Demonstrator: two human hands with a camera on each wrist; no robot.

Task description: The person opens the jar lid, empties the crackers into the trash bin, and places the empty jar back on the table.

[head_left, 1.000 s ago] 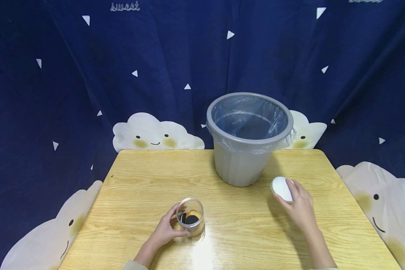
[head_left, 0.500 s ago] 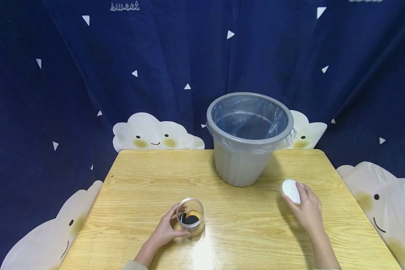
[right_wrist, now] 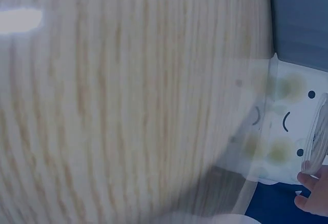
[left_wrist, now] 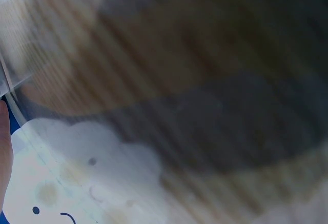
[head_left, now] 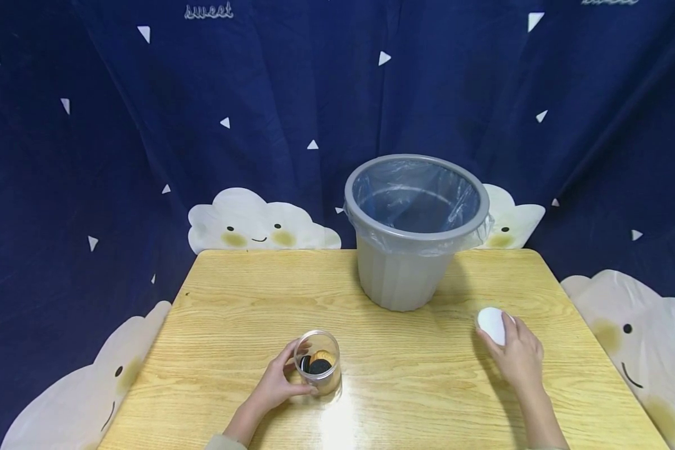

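Note:
In the head view my left hand (head_left: 278, 381) grips the side of a clear jar (head_left: 330, 381) standing on the table, thumb in front and fingers behind. Inside it lie dark sandwich cookies (head_left: 319, 367) and a golden biscuit (head_left: 323, 355). Over the table's right side, my right hand (head_left: 516, 357) holds a round white lid (head_left: 492, 325) by its edge, between thumb and fingers. The right wrist view catches the rim of that lid (right_wrist: 316, 137) with fingertips (right_wrist: 307, 180) at it. A finger (left_wrist: 4, 157) shows at the edge of the left wrist view.
A grey bin (head_left: 402, 275) lined with a clear plastic bag stands at the back right of the wooden table (head_left: 247, 300). Behind the table hangs a dark blue curtain (head_left: 281, 94) printed with white clouds and triangles.
My right hand has moved right and a little toward me with the lid, away from the bin. The left hand and the jar have stayed in place.

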